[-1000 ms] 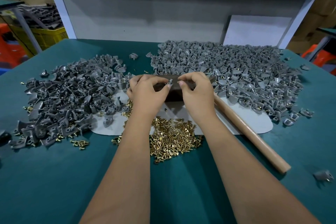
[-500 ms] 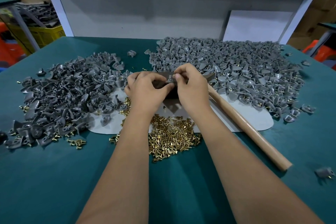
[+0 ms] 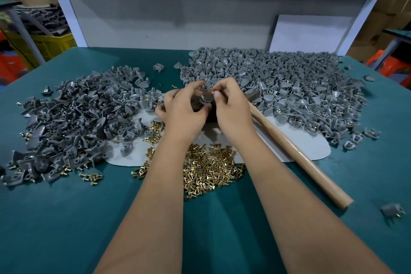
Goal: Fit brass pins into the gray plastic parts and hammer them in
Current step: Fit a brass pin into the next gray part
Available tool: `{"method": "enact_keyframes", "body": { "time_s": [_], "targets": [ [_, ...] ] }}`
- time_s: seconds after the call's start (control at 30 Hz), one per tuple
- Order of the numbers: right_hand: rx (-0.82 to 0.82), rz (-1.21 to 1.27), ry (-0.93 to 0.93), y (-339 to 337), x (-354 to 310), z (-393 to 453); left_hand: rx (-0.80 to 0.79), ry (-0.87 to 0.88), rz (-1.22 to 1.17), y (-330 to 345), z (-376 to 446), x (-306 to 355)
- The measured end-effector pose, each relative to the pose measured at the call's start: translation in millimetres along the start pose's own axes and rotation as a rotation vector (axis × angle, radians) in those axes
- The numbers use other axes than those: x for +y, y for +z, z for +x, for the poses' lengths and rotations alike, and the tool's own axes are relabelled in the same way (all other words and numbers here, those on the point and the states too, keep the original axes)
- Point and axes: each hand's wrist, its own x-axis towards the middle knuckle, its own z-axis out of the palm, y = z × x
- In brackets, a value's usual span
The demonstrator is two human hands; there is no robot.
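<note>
Centrally, left hand (image 3: pixel 186 109) gripping a gray part (image 3: pixel 205 99), right hand (image 3: pixel 231 104) apparently pinching a brass pin (image 3: pixel 213 92), heaps flanking.

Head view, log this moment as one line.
left hand holds gray part | right hand pinches brass pin | hammer lies idle

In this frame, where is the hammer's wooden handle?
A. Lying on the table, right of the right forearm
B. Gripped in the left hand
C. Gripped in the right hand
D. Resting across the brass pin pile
A: the wooden handle lies on the table, untouched, beside the right forearm.
</note>
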Motion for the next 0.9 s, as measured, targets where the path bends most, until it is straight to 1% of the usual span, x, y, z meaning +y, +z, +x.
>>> {"method": "enact_keyframes", "body": {
  "time_s": [0.07,0.13,0.4,0.6,0.8,0.9],
  "targets": [
    [0.017,-0.012,-0.006,-1.0,0.4,0.6,0.015,-0.02,0.042,0.0,1.2,-0.7],
    [0.022,-0.042,-0.02,-2.0,1.3,1.7,0.022,-0.051,0.028,-0.8,2.6,-2.2],
    [-0.004,-0.178,-0.075,-0.8,3.5,4.2,0.028,-0.069,0.027,-2.2,1.0,-2.9],
    [-0.014,-0.337,-0.125,0.1,4.8,6.3,0.021,-0.058,-0.001,-3.4,0.6,-2.9],
    [-0.019,-0.391,-0.145,-0.6,3.2,6.8,0.009,-0.052,0.006,-2.6,2.2,-4.9],
    [-0.03,-0.461,-0.178,-2.6,2.6,6.8,0.012,-0.046,0.02,-2.4,2.4,-4.1]
  ]
}}
